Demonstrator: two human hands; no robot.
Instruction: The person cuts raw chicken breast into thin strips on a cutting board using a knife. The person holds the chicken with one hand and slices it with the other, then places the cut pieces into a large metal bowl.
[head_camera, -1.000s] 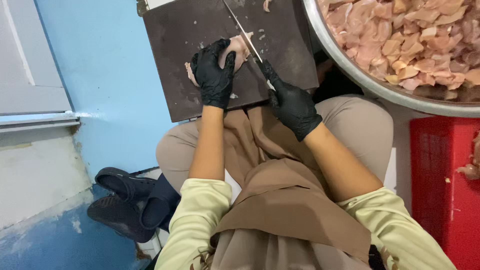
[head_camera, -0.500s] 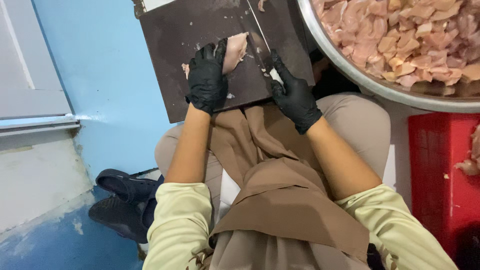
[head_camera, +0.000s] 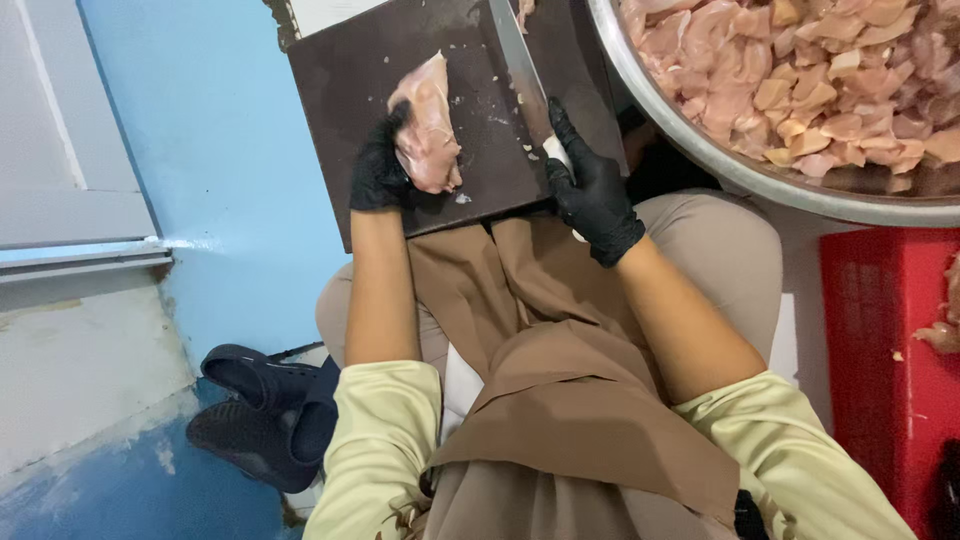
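Note:
A dark brown cutting board (head_camera: 350, 90) lies ahead of my knees. My left hand (head_camera: 378, 170), in a black glove, grips a raw pale pink chicken piece (head_camera: 428, 125) and lifts it off the board's near edge. In a black glove too, my right hand (head_camera: 590, 185) is closed around the white handle of a knife (head_camera: 520, 70), whose long blade lies over the board pointing away from me. The blade sits to the right of the chicken piece, apart from it.
A big steel bowl (head_camera: 700, 160) heaped with cut raw chicken stands at upper right. A red crate (head_camera: 880, 360) sits at right. A blue wall (head_camera: 220, 150) runs along the left, black shoes (head_camera: 260, 410) on the floor below. A brown apron covers my lap.
My left hand has turned and picked the chicken piece up from the board, where it pressed it flat before. The knife has moved off the meat to the right.

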